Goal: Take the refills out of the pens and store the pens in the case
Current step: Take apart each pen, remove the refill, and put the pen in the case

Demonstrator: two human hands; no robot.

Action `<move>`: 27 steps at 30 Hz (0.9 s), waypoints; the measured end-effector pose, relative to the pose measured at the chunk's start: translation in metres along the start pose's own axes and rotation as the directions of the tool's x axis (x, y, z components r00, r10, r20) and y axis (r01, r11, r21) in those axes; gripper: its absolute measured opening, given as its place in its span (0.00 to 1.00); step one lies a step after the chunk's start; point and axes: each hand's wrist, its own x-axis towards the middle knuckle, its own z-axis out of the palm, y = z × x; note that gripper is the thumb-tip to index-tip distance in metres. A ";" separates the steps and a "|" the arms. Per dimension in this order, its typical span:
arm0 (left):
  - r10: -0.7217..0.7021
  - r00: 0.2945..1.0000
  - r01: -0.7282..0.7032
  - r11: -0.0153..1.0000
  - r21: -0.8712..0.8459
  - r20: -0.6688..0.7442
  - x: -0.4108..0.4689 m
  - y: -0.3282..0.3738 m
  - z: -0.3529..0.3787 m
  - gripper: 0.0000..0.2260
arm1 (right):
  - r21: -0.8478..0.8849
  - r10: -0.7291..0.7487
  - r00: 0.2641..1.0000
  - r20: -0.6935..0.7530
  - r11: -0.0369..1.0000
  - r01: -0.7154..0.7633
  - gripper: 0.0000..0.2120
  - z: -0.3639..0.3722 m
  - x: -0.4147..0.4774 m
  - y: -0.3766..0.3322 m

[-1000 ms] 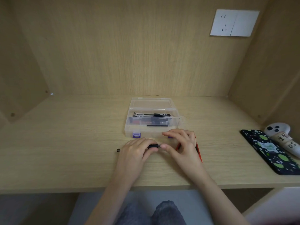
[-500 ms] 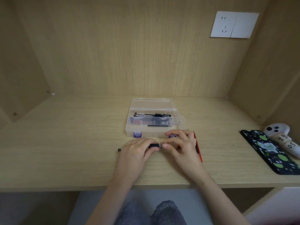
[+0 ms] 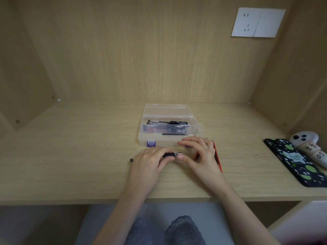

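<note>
While the left hand [image 3: 150, 160] fingers clamp a slim black-gripped plastic pen [image 3: 172, 154], right hand [image 3: 200, 153] fingers, loosely spread, touch its metal tip, near the clear plastic case [image 3: 168, 128].

The light is soft, dim and even, with a warm yellowish cast over the wood. It comes from above and in front, so the hands throw only faint shadows on the tabletop [image 3: 70, 156]. One small glint shows at the back left corner (a screw head [image 3: 58, 99], perhaps). Wide-angle distortion bows the side walls outward. The picture is slightly soft, most so toward the edges.
</note>
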 end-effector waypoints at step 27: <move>-0.012 1.000 0.011 0.999 -0.039 -0.015 0.001 -0.002 0.003 0.14 | 0.073 0.025 0.999 0.038 0.997 -0.027 0.02 0.002 0.002 0.000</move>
